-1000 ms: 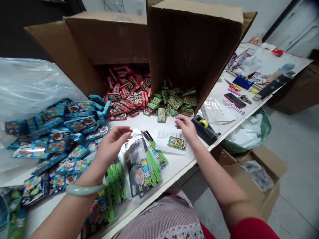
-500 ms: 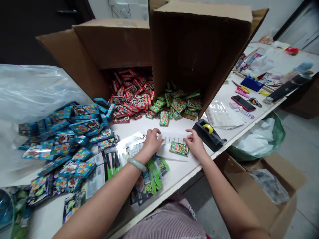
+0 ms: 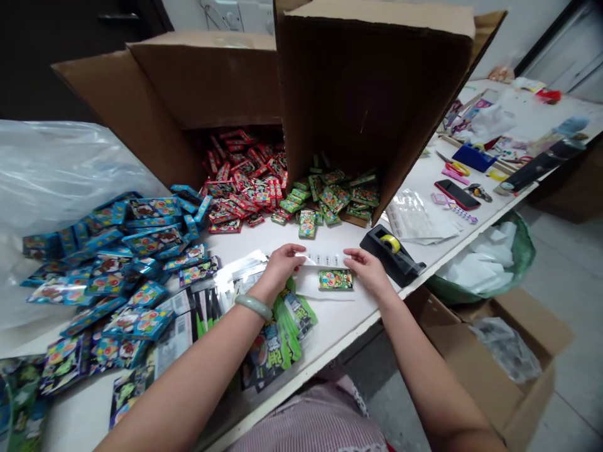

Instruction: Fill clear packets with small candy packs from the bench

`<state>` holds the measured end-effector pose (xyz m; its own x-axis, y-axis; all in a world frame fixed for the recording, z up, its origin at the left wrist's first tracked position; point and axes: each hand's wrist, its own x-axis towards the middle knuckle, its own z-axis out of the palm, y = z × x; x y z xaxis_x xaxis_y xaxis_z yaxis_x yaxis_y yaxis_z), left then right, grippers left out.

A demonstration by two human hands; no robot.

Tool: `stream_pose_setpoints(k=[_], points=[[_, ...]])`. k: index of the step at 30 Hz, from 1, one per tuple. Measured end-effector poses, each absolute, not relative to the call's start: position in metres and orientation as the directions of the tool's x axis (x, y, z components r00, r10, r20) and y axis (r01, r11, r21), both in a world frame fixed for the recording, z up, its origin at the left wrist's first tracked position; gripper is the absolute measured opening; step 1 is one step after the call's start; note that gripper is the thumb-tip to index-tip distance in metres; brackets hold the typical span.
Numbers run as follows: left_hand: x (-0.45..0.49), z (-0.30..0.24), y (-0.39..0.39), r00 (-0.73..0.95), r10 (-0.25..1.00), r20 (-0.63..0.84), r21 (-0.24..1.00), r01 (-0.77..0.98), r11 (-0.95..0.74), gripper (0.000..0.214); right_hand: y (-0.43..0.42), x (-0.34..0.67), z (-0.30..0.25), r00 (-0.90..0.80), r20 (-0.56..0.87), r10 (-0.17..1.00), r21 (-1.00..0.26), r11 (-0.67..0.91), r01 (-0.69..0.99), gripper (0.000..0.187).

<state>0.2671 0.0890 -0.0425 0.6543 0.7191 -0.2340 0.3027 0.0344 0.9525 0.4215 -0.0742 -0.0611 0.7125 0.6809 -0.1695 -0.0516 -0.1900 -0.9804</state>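
Observation:
My left hand and my right hand pinch the two ends of a clear flat bag that lies on the white table. Its white printed top strip is folded up between my fingers. One small green box rests on or inside the bag, between my hands. A jade bangle circles my left wrist. Green-and-black printed pouches lie under my left forearm.
Two cardboard cartons lie on their sides at the back: one spills red boxes, the other green boxes. Blue boxes pile at left. A tape dispenser, phone and scissors sit at right.
Both hands came down from above the table onto the clear bag and closed on its ends. The bag's top strip has lifted and folded. The green box shifted slightly.

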Motion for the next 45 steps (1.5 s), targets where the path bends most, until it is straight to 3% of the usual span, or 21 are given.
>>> stream_pose_setpoints(k=[6,14,23,33,45], points=[[0.268,-0.05,0.084,0.626,0.77,-0.123,0.961,0.269,-0.066,0.035,-0.072,0.423,-0.063,0.736,-0.173,0.654,-0.981,-0.18,-0.071,0.041],[0.268,-0.045,0.089,0.647,0.759,0.075,0.926,0.238,-0.294,0.004,-0.073,0.427,-0.054,0.775,-0.081,0.626,-0.974,-0.214,0.071,0.03],[0.281,-0.055,0.097,0.747,0.665,-0.029,0.976,0.166,-0.144,0.027,-0.057,0.43,-0.059,0.761,-0.066,0.645,-0.982,-0.177,0.065,0.038],[0.285,-0.054,0.099,0.716,0.675,-0.176,0.975,0.22,0.02,0.033,-0.066,0.438,-0.06,0.767,-0.036,0.64,-0.97,-0.206,0.126,0.036],[0.281,-0.049,0.093,0.757,0.621,-0.202,0.974,0.224,0.045,0.028,-0.074,0.442,-0.053,0.637,-0.125,0.761,-0.968,-0.235,0.091,0.033]])
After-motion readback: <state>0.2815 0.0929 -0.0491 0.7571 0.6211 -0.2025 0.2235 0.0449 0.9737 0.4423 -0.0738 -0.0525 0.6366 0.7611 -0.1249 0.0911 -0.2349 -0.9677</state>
